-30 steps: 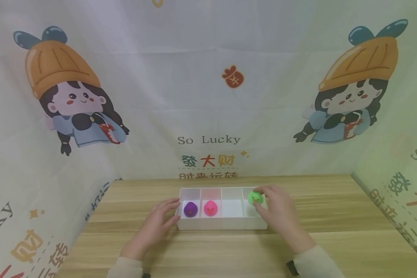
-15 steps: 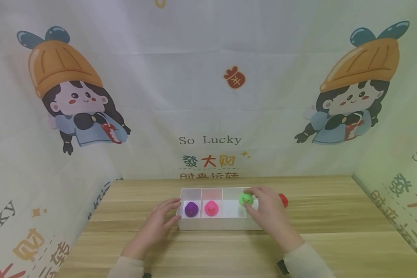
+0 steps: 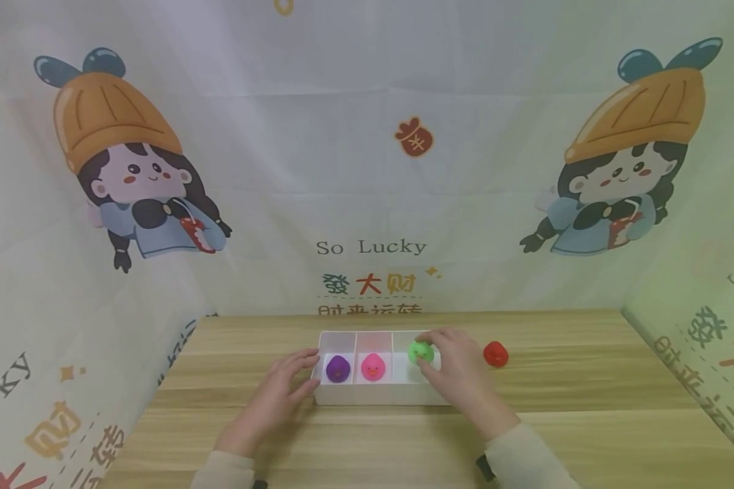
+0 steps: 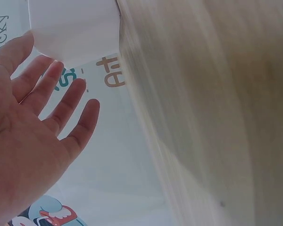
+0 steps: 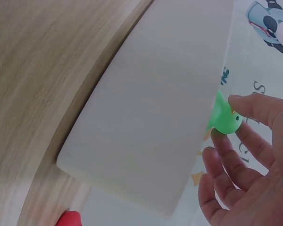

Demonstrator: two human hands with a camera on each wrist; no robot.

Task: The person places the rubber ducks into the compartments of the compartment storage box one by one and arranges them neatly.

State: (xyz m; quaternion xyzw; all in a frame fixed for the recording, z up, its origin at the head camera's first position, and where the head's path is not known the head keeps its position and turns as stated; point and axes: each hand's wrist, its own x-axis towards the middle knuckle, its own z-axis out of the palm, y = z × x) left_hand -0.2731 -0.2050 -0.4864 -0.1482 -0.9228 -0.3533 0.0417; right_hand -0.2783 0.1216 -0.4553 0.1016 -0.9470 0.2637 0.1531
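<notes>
My right hand (image 3: 459,367) pinches a small green toy duck (image 3: 421,352) between thumb and fingers. In the head view the duck is over the third compartment of a long white divided box (image 3: 382,394). The right wrist view shows the green duck (image 5: 226,115) just past the box's rim, its head by my thumb. A purple toy duck (image 3: 338,369) sits in the leftmost compartment, and a pink one (image 3: 373,367) in the one beside it. My left hand (image 3: 275,387) is at the box's left end, its fingers spread and nearly straight, with fingertips against the box (image 4: 75,28).
A red toy (image 3: 496,354) lies on the wooden table (image 3: 367,441) to the right of the box. The right hand covers the box's right end. Printed cloth (image 3: 355,170) hangs at the back and both sides of the table.
My right hand has carried the green duck left, from the rightmost compartment to above the third. The red toy has come into sight behind it. My left hand stays at the box.
</notes>
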